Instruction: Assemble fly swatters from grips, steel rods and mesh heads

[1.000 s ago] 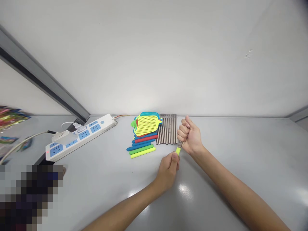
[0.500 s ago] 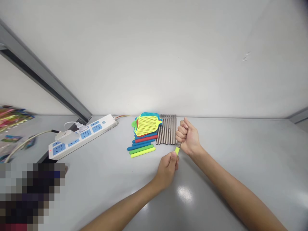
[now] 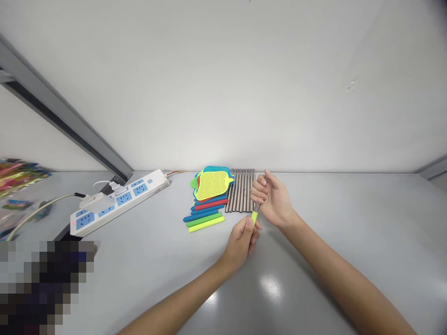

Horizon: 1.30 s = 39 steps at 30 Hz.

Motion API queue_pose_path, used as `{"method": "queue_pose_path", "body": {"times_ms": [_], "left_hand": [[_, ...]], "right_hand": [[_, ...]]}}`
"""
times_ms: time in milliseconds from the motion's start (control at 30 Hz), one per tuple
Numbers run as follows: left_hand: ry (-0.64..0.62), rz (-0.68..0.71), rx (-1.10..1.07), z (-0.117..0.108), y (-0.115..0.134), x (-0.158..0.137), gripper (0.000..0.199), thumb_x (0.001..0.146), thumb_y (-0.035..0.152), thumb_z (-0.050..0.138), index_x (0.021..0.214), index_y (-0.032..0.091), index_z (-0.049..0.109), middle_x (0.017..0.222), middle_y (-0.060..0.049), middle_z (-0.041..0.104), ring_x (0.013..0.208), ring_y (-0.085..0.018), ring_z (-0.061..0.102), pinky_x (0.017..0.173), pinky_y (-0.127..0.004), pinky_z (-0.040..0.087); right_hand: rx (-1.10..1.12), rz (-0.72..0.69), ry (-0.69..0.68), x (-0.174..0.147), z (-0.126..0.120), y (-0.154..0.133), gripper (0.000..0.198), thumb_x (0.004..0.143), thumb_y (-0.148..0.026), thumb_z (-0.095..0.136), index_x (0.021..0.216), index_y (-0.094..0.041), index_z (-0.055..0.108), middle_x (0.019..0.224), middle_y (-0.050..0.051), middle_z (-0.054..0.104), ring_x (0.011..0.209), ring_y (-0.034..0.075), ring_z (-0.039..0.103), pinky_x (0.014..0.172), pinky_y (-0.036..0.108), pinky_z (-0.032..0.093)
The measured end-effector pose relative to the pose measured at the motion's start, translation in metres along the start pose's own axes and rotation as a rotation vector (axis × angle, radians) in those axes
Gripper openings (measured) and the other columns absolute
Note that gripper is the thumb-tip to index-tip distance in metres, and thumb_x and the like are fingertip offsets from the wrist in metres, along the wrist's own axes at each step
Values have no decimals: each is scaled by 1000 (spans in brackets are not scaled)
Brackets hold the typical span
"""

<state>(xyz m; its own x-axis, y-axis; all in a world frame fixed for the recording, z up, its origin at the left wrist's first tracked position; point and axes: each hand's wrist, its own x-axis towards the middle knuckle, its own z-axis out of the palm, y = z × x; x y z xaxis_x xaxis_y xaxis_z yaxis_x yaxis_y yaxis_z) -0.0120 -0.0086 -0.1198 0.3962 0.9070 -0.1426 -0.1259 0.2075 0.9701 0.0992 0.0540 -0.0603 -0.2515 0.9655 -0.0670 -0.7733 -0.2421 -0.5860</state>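
My left hand [image 3: 240,239] is closed around a yellow-green handle [image 3: 254,216] at the table's middle. A metal rod [image 3: 256,206] comes out of the handle's upper end. My right hand [image 3: 270,195] has its fingers curled loosely round that rod, thumb lifted away; the rod's far end is hidden in the palm. Beside my right hand lies a row of metal rods [image 3: 240,190]. Left of them is a stack of perforated fly swatter heads, a yellow one [image 3: 213,185] on top and a blue one [image 3: 216,169] behind. Below lie several handles: red [image 3: 211,204], blue [image 3: 200,215], green [image 3: 204,220] and yellow-green [image 3: 206,224].
A white power strip [image 3: 120,202] with plugs and cables lies at the left of the grey table [image 3: 139,270]. Past a grey frame post [image 3: 66,107] are colourful plastic packets [image 3: 21,174]. A white wall [image 3: 244,83] stands behind. A blurred-out patch covers the lower left corner.
My right hand's fingers have loosened from a tight fist to a looser curl round the rod. The left hand keeps its grip on the handle. The whole view has shifted slightly.
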Motion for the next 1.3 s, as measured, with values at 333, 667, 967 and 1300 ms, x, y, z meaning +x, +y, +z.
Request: {"method": "queue_pose_path", "body": {"times_ms": [333,667,967,1300], "left_hand": [[-50,-104,-132,-1,2,0,39,80,54,33,69,17,39,53,7,23,40,-4,19,38,-17,15],[-116,-235,-215,-10,5,2,39,79,54,35,67,17,38,52,7,21,39,-4,15,36,-17,10],[-136,-213,-252,-12,1,2,40,78,55,37,69,17,39,51,8,24,37,-3,19,35,-16,14],[-106,-222,-201,-11,1,3,44,75,61,34,66,18,40,42,9,27,29,-4,23,29,-15,18]], "right_hand": [[-129,98,20,-7,11,0,45,79,-38,47,46,-18,23,40,-9,12,35,4,9,31,17,13],[-103,51,23,-6,6,7,46,79,-37,47,48,-19,19,40,-10,10,35,4,7,31,18,11],[-95,80,27,-4,4,8,46,79,-37,48,47,-18,21,40,-10,11,35,5,7,31,17,11],[-116,92,18,-7,6,13,43,80,-37,46,49,-18,23,42,-9,12,37,5,7,30,16,14]]}}
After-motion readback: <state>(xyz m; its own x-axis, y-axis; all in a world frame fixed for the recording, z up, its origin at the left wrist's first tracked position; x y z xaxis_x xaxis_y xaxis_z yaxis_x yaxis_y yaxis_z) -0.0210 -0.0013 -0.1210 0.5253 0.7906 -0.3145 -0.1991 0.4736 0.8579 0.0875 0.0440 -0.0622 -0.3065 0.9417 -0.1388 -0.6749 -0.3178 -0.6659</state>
